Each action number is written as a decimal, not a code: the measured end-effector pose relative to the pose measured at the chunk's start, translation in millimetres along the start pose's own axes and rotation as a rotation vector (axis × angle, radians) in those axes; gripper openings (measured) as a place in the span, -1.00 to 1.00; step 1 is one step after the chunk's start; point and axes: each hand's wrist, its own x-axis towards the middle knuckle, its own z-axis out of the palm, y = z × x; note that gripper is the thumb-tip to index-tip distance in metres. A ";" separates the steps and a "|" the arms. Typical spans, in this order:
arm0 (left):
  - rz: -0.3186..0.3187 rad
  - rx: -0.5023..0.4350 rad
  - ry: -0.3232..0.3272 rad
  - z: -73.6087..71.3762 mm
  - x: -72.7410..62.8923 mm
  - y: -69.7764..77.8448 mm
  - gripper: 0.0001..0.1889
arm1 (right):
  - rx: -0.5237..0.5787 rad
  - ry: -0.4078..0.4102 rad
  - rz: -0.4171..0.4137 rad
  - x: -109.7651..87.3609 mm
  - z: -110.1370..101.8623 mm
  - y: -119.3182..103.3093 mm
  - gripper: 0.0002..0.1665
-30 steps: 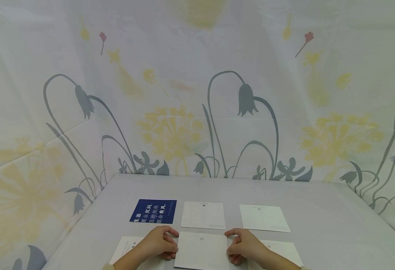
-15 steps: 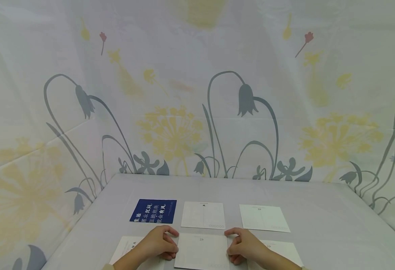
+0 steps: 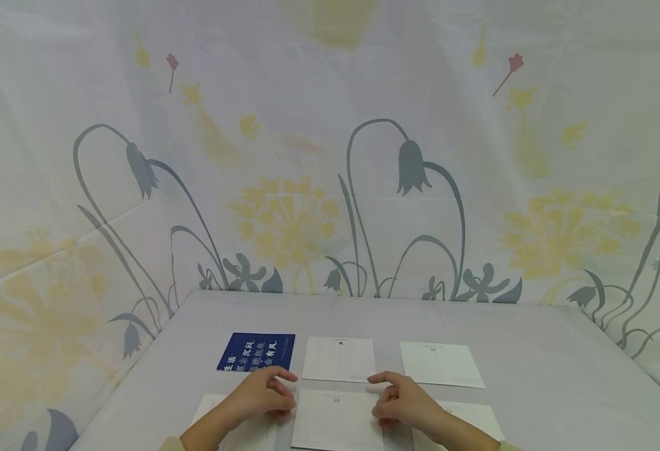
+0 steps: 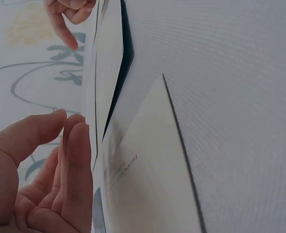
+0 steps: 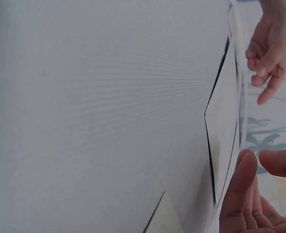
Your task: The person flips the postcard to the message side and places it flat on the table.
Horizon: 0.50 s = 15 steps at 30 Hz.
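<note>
A white postcard (image 3: 338, 423) lies front and centre on the table, with faint print at its top. My left hand (image 3: 259, 396) hovers just off its left edge, fingers loosely bent and holding nothing. On the other side my right hand (image 3: 405, 401) overlaps the card's right edge in the head view, index finger extended. The left wrist view shows a gap under the left hand (image 4: 45, 179), beside another white card (image 4: 155, 165) with small printed lines. In the right wrist view the thumb and fingers of the right hand (image 5: 254, 194) have nothing between them.
Behind are a blue card (image 3: 259, 349) with white characters, a white postcard (image 3: 338, 359) and another white postcard (image 3: 441, 363). White cards lie partly under the forearms at front left (image 3: 207, 406) and front right (image 3: 476, 418). A flower-printed curtain (image 3: 318, 156) surrounds the grey-white table.
Both hands have come away from the front centre postcard's side edges and risen slightly. The postcard stays in place, and the other cards have not moved.
</note>
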 end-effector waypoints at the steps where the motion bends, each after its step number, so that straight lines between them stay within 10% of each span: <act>1: 0.008 -0.006 -0.003 -1.1 0.5 0.1 -0.57 | 0.008 -0.002 0.000 0.2 0.5 -2.1 -0.36; 15: 0.072 -0.021 -0.021 -19.1 6.7 -7.3 -0.54 | 0.088 0.001 -0.049 15.7 14.2 -10.9 -0.34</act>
